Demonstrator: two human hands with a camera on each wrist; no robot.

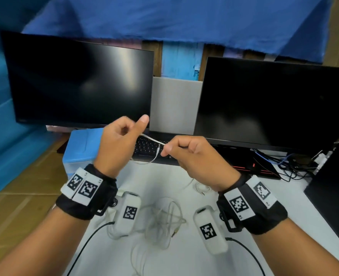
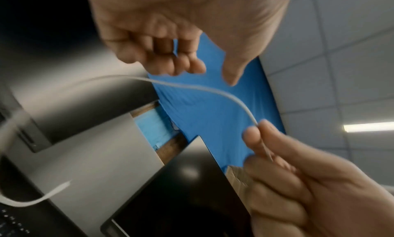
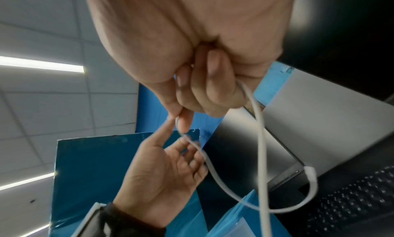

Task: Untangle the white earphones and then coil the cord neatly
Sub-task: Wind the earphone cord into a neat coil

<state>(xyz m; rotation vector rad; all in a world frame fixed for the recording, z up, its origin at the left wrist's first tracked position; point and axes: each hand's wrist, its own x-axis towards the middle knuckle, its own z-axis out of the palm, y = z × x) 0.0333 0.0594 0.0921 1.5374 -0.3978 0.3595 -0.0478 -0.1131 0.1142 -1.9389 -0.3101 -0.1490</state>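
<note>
Above the keyboard (image 1: 148, 147), both hands raised, cord (image 1: 151, 138) strung between them. Right hand (image 1: 196, 156) pinches the cord between thumb and forefinger, other fingers curled. Left hand (image 1: 118, 144) loosely curled with thumb up; cord runs by its fingers, can't tell if it's gripped. Rest of the cord lies tangled on the desk (image 1: 164, 261) below.

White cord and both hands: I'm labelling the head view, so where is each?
white cord (image 1: 151, 138), head view, taut stretch between the hands
left hand (image 1: 117, 145), head view, back of hand
right hand (image 1: 194, 156), head view, back of hand
</note>
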